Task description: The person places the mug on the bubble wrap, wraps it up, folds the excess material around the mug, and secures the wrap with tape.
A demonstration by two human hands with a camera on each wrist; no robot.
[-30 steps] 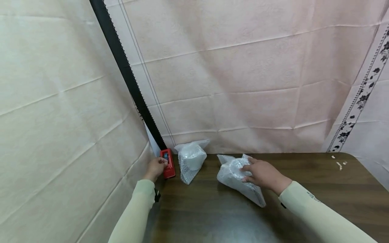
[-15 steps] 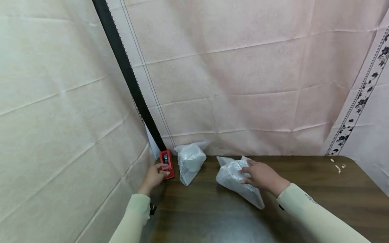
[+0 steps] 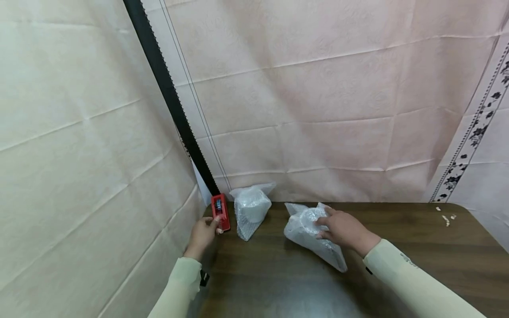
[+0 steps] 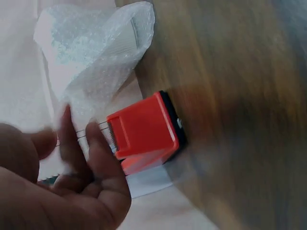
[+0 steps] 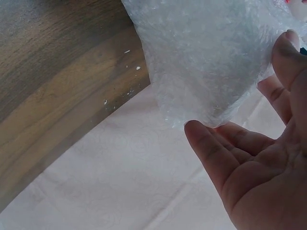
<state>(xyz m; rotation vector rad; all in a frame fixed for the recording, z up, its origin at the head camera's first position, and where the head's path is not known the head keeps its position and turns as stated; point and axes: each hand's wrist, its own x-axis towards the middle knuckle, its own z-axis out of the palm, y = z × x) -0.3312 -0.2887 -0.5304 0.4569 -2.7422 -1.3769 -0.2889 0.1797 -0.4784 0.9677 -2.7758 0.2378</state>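
Note:
A red tape dispenser point(image 3: 221, 213) stands at the table's far left corner; the left wrist view shows its red body with a toothed edge. My left hand point(image 3: 202, 234) is right at the dispenser's side, thumb and fingertips close together. I cannot tell whether a strip of tape is between them. A bubble-wrapped package point(image 3: 312, 229) lies near the back middle of the table. My right hand point(image 3: 343, 232) holds this package, fingers spread over its right side; in the right wrist view the thumb and fingers lie along the bubble wrap's edges.
A second bubble-wrapped package point(image 3: 251, 210) stands between the dispenser and the held package. Small white scraps point(image 3: 446, 220) lie on the dark wooden table point(image 3: 274, 282) at the back right. Pale cloth point(image 3: 310, 97) hangs behind the table and along its left side.
My left hand has come down from the upper part of the tape dispenser to its lower part. The right hand stays on its package, and both packages keep their places.

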